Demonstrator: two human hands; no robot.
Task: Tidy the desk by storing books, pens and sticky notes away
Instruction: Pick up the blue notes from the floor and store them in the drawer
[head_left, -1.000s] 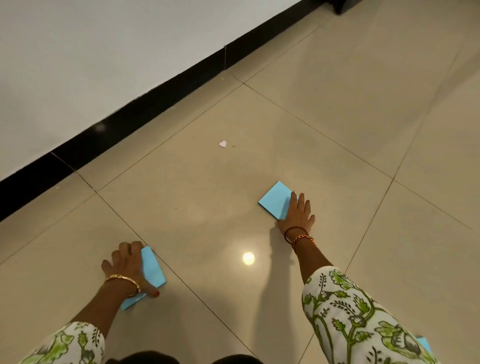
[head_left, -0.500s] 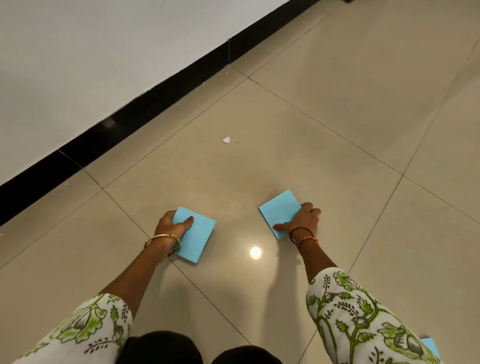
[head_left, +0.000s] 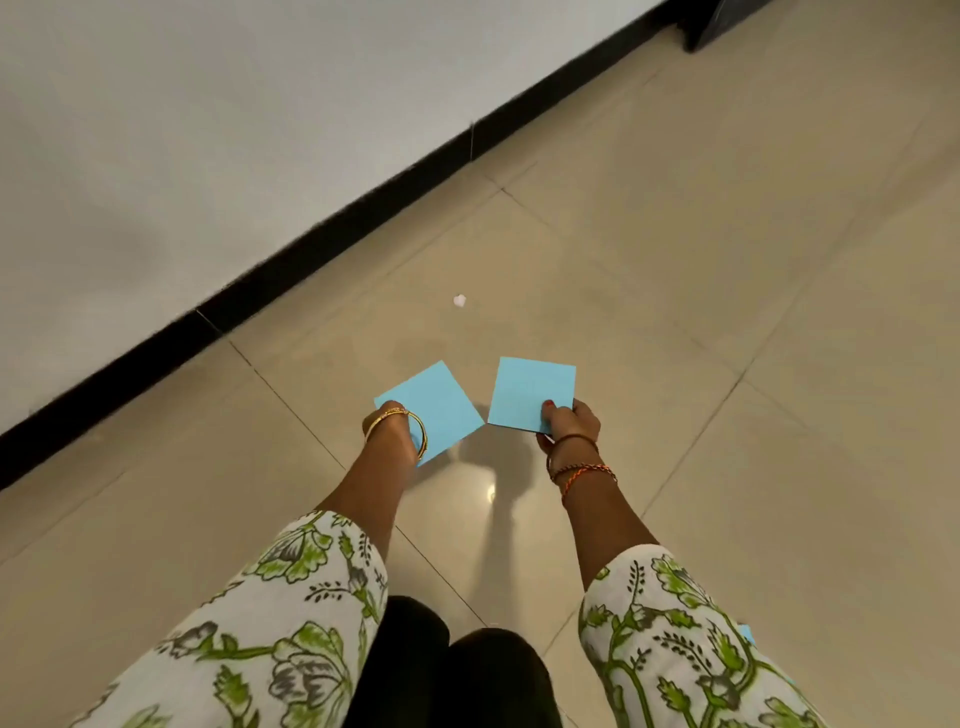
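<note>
Two light blue sticky-note pads are held above the tiled floor. My left hand grips the near corner of the left pad; most of that hand is hidden under the pad and behind my wrist with its gold bangle. My right hand pinches the lower right corner of the right pad, thumb on top. The two pads nearly touch at their inner corners.
A small white paper scrap lies on the floor beyond the pads. A white wall with a black skirting runs diagonally on the left. A bit of another blue note peeks out behind my right sleeve. A dark object stands at the top right.
Both hands have lifted their pads off the floor and brought them together in the middle. The left hand came from the far left; the right pad went from lying flat to being pinched.
</note>
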